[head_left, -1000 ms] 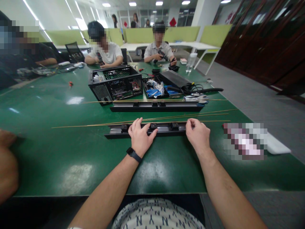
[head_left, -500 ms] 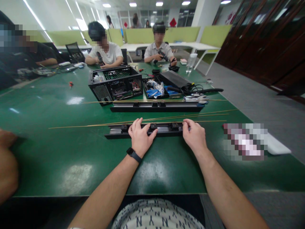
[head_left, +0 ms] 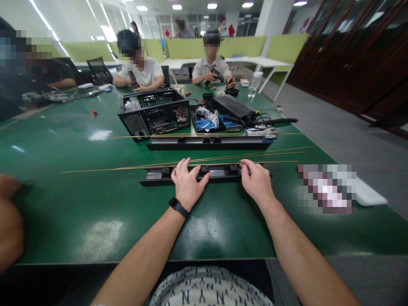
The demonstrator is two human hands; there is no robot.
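Observation:
A black rail (head_left: 156, 182) with several dark blocks in its channel lies across the green table. My left hand (head_left: 188, 180) rests over its middle with fingers spread, touching the rail beside the central block (head_left: 204, 169). Toward the rail's right end, my right hand (head_left: 256, 178) pinches a thin brass rod (head_left: 280, 162), its thumb and forefinger near the right block (head_left: 232, 169). The rod runs along the rail's far edge, next to other long brass rods (head_left: 95, 171). Behind them lies a second black rail (head_left: 204, 146), parallel to the first.
A black computer case (head_left: 156, 114), a tray of blue and white gloves (head_left: 207, 120) and a dark box with cables (head_left: 236, 108) stand farther back. A white object (head_left: 371, 191) lies at right. Another person's arm (head_left: 11, 221) reaches in at left; people sit opposite.
My right hand has moved slightly left along the rail, and the rod has slid left with it. My left hand stays in place.

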